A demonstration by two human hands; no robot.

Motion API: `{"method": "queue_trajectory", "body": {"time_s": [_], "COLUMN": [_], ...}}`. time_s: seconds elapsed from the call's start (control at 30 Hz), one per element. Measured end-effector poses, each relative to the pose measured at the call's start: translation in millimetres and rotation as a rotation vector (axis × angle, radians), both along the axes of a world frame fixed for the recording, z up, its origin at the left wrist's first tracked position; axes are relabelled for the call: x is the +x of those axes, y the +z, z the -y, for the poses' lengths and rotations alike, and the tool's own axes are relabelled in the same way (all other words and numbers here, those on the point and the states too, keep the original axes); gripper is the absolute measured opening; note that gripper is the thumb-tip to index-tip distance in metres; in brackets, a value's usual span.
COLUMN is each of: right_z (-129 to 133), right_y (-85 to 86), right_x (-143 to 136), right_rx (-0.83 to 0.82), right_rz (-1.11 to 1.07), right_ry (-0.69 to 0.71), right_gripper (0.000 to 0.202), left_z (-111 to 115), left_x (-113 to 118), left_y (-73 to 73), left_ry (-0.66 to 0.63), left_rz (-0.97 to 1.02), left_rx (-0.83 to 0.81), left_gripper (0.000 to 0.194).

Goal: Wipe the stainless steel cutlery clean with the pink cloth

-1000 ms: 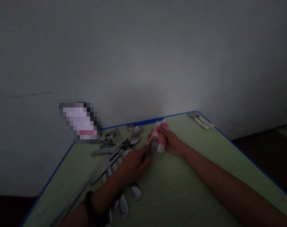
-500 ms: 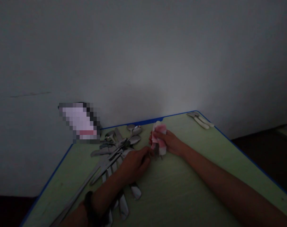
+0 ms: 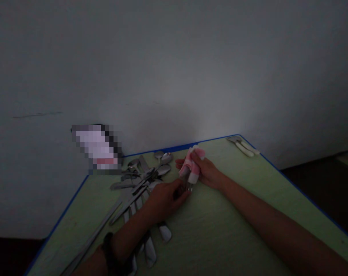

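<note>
My right hand [image 3: 206,168] is closed on a pink and white cloth [image 3: 193,168], which is wrapped around part of a fork. The fork's tines [image 3: 190,187] stick out below the cloth, pointing down towards me. My left hand [image 3: 169,197] pinches the fork near its tined end, thumb and fingers closed on it. The rest of the fork is hidden by the cloth and my fingers. Beneath and beside my left forearm lies a loose pile of metal cutlery, with several spoons [image 3: 163,170] and several flat handles [image 3: 150,251].
Pruning shears with white handles [image 3: 245,148] lie at the table's far right corner. A blurred-out dark-edged object with a pale face [image 3: 96,147] leans against the wall at the far left. The green table [image 3: 234,230] has a blue edge and meets the grey wall [image 3: 176,69].
The cloth in my right hand has tilted and shifted a little along the fork. My left hand's fingertips have moved slightly right, closer round the tines.
</note>
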State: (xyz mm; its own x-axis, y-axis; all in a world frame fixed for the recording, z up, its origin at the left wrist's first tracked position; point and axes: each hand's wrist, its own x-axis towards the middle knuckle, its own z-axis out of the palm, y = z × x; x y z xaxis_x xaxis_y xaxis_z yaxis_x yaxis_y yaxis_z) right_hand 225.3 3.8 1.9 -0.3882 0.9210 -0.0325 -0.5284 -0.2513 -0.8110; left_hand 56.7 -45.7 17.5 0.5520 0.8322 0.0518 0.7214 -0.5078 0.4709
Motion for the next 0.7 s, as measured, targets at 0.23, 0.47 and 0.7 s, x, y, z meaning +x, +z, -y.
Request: {"method": "queue_trajectory", "body": {"time_s": [0.23, 0.47, 0.7], "right_z": [2.3, 2.6, 0.4], "right_y": [3.1, 4.7, 7.8], "right_x": [-0.1, 0.0, 1.5], "right_rx": [-0.043, -0.08, -0.174], "right_rz": [-0.017, -0.026, -0.053], "right_ry": [-0.003, 0.03, 0.022], "right_gripper": [0.032, 0.035, 0.06], "left_z": [0.1, -1.8, -1.8], "left_x": [-1.3, -6.5, -7.0], "left_y": [-1.6, -4.1, -3.4], "left_ry": [0.015, 0.014, 0.002], "left_rz": [0.002, 0.094, 0.093], "left_rx": [0.016, 0.031, 0.015], "left_gripper": [0.021, 0.02, 0.023]}}
